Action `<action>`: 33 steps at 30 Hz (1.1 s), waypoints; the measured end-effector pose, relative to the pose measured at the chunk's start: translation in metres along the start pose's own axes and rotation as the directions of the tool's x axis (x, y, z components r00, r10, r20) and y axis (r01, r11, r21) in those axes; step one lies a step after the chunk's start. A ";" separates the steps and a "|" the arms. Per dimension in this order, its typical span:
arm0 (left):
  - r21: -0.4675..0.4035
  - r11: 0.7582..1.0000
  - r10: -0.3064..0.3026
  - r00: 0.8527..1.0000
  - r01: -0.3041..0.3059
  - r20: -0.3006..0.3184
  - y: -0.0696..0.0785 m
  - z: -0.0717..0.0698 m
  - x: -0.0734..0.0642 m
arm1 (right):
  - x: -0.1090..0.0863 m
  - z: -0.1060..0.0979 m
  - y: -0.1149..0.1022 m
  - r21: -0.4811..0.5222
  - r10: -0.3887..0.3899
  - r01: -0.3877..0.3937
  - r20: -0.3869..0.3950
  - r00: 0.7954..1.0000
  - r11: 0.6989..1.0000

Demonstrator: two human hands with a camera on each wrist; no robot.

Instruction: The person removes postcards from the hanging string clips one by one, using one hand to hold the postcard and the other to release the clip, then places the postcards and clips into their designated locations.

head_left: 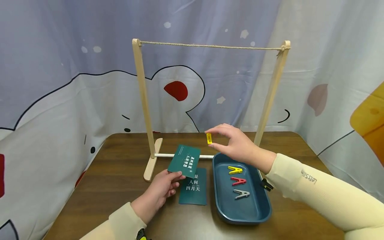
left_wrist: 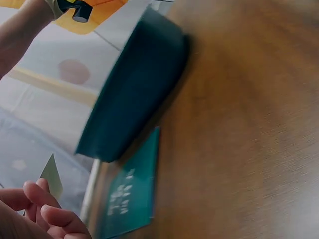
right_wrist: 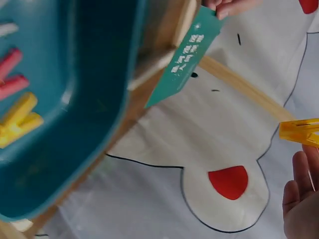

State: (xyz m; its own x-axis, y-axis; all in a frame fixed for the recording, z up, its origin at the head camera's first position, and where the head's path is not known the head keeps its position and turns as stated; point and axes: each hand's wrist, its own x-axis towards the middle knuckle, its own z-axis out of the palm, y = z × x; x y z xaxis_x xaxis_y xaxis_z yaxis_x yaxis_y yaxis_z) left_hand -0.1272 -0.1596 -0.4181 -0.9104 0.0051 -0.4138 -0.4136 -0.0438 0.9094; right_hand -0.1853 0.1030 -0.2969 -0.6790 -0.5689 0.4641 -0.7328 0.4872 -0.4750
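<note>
My left hand (head_left: 163,188) pinches a green card (head_left: 184,160) with white Chinese characters by its lower corner, tilted above the table. A second green card (head_left: 193,191) lies flat beneath it, partly covered by the held one in the head view. Between thumb and fingertips, my right hand (head_left: 237,141) pinches a yellow clothespin (head_left: 209,138), raised over the far end of a blue tray (head_left: 220,208). Inside the tray lie a yellow clothespin (head_left: 235,170), a red clothespin (head_left: 238,181) and a grey clothespin (head_left: 241,194). The right wrist view shows the held yellow clothespin (right_wrist: 299,132) close up.
A wooden frame stands behind the cards, with a left post (head_left: 144,100), a right post (head_left: 271,95) and a twine line (head_left: 210,45) strung between their tops. A white rod (head_left: 164,155) joins them low down. The brown table (head_left: 117,186) meets a printed curtain (head_left: 99,100) at the back.
</note>
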 end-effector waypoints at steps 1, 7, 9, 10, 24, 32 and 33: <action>-0.001 1.000 -0.009 1.000 0.009 0.007 -0.004 0.001 -0.001 | -0.006 0.001 0.002 -0.004 0.019 -0.019 0.021 1.000 1.000; -0.020 0.997 -0.071 0.995 0.073 0.066 -0.027 0.002 -0.009 | -0.039 0.009 0.014 -0.001 0.111 -0.112 0.135 0.985 0.994; -0.026 0.996 -0.084 0.993 0.086 0.085 -0.033 0.001 -0.012 | -0.048 0.011 0.017 0.006 0.126 -0.128 0.152 0.980 0.992; -0.027 0.995 -0.088 0.992 0.091 0.094 -0.036 0.001 -0.014 | -0.053 0.012 0.019 0.008 0.133 -0.136 0.156 0.979 0.991; 0.002 0.983 -0.179 0.968 0.182 0.178 -0.055 -0.002 -0.036 | -0.101 0.024 0.045 0.036 0.248 -0.260 0.200 0.948 0.965; 0.076 0.984 -0.174 0.966 0.162 0.189 -0.055 0.000 -0.045 | -0.119 0.029 0.053 0.073 0.237 -0.258 0.218 0.947 0.963; 0.093 0.986 -0.153 0.972 0.139 0.178 -0.053 0.000 -0.045 | -0.120 0.030 0.053 0.076 0.239 -0.262 0.223 0.945 0.962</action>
State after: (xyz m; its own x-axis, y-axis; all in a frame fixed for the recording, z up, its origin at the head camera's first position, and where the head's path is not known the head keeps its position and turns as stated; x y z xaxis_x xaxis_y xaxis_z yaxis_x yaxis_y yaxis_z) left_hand -0.0643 -0.1574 -0.4481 -0.8238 0.1896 -0.5342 -0.5352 0.0503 0.8432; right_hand -0.1416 0.1778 -0.4001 -0.8071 -0.5689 0.1579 -0.5241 0.5672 -0.6353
